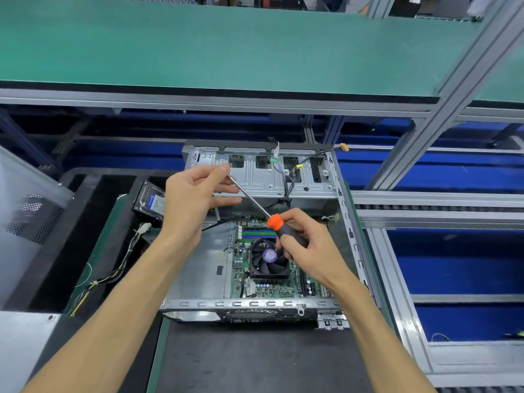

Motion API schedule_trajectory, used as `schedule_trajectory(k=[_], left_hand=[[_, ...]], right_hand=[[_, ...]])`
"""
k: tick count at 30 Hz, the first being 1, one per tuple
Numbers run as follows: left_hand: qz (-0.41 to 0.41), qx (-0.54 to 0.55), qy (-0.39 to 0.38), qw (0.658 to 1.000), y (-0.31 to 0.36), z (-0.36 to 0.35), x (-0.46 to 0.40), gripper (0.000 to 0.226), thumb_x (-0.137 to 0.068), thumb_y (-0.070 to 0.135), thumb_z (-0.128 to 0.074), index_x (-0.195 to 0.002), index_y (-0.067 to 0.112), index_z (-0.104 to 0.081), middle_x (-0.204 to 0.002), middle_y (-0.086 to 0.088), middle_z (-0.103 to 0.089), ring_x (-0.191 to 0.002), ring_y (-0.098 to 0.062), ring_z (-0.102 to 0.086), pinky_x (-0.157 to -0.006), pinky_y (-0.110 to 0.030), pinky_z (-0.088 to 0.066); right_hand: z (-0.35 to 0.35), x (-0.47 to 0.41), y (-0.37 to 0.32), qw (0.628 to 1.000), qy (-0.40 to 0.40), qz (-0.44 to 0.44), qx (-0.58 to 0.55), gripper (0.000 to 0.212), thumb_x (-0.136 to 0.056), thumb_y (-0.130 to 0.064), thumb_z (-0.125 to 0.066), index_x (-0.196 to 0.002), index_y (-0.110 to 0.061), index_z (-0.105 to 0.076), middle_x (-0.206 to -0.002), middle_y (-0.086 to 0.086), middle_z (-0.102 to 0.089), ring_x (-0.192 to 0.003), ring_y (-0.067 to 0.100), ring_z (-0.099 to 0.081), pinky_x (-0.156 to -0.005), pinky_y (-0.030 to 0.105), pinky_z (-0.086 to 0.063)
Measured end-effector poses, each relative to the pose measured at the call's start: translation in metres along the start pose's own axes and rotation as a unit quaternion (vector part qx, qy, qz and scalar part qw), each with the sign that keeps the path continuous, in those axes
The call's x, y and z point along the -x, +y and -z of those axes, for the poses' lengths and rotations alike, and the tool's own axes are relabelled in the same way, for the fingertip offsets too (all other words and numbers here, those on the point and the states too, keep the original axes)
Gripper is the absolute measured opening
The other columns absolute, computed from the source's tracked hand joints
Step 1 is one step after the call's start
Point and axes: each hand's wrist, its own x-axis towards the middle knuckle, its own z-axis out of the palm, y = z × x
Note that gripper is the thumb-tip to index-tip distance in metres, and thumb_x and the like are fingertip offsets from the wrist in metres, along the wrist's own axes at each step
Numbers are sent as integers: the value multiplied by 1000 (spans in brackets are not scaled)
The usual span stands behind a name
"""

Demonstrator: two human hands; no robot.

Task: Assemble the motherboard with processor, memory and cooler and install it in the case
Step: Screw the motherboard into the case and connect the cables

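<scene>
A hard drive [150, 201] lies left of the open case [198, 279]. The left hand [192, 194] pinches the tip of the screwdriver [272, 219] above the case; the right hand [309, 251] grips its black-and-orange handle. Below them the motherboard [283, 290], with cooler [269, 258] mounted, sits in the case.

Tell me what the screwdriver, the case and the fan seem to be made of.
Screwdriver: bright polished shaft, likely steel; handle black with an orange collar, probably plastic or rubber, matte.
Case: bare grey sheet metal, dull sheen, with stamped slots and punched vents.
Fan: black blades and frame, seemingly moulded plastic, with a glossy purple sticker at the hub.
</scene>
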Motion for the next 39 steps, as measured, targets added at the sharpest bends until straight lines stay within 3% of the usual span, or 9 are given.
schedule_trajectory(k=[3,7,9,23,26,29,33,36,39], left_hand=[[21,53,1,998,1,-5,3,19,-94,18,-67,-82,8,-77,-83,-13,-72,-74,-22,-70,-67,-29,-59],[44,105,13,993,0,-10,7,16,-95,21,-65,-89,11,-75,-92,-9,-74,-78,-18,-68,-65,-29,-57],[54,113,16,992,0,-12,10,17,-95,24,-65,-87,14,-76,-94,-8,-75,-78,-16,-69,-63,-28,-57],[-4,47,64,997,2,-21,29,18,-95,23,-66,-84,15,-78,-91,-12,-74,-80,-21,-72,-59,-31,-58],[-2,66,81,995,4,-23,27,17,-95,21,-66,-87,9,-76,-87,-10,-75,-79,-21,-72,-60,-30,-58],[4,84,80,993,3,-25,24,18,-94,19,-66,-86,8,-76,-87,-12,-74,-82,-24,-73,-64,-32,-59],[20,132,80,988,1,-25,15,16,-94,17,-65,-86,4,-71,-84,-13,-74,-87,-29,-74,-68,-32,-59],[34,163,82,983,1,-24,4,17,-94,15,-65,-91,-2,-68,-85,-15,-73,-90,-33,-74,-69,-31,-59],[47,183,86,978,-2,-25,-5,16,-94,11,-64,-94,-5,-65,-87,-18,-72,-91,-34,-74,-69,-30,-59]], right_hand=[[-3,1,-1,1000,0,-8,-6,24,-84,-33,-51,-106,-33,-61,-78,7,-67,-67,38,-57,-60,52,-50],[-5,4,-2,998,-13,-20,-51,24,-87,-25,-52,-108,-29,-62,-79,1,-69,-61,10,-61,-56,20,-45],[-4,4,-1,997,-15,-22,-66,24,-88,-21,-52,-109,-27,-62,-79,1,-69,-61,7,-61,-56,16,-45],[3,16,6,997,-24,-9,-71,29,-92,-28,-59,-120,-31,-63,-85,-8,-68,-68,7,-64,-62,26,-50],[3,20,8,997,-9,-7,-72,33,-99,-26,-62,-130,-37,-60,-91,1,-61,-63,7,-59,-59,28,-49],[0,23,6,997,13,-20,-76,35,-98,-25,-63,-128,-42,-57,-97,-12,-58,-66,4,-57,-62,25,-45],[-3,28,1,984,59,-47,-159,43,-88,-3,-64,-119,-28,-49,-111,2,-53,-62,12,-59,-65,31,-50],[-11,30,-3,969,117,-38,-216,31,-91,4,-63,-113,-16,-53,-95,14,-61,-57,16,-59,-63,21,-51],[-21,27,-6,946,178,-28,-268,22,-96,-1,-64,-115,-10,-58,-80,12,-67,-59,20,-61,-64,24,-54]])
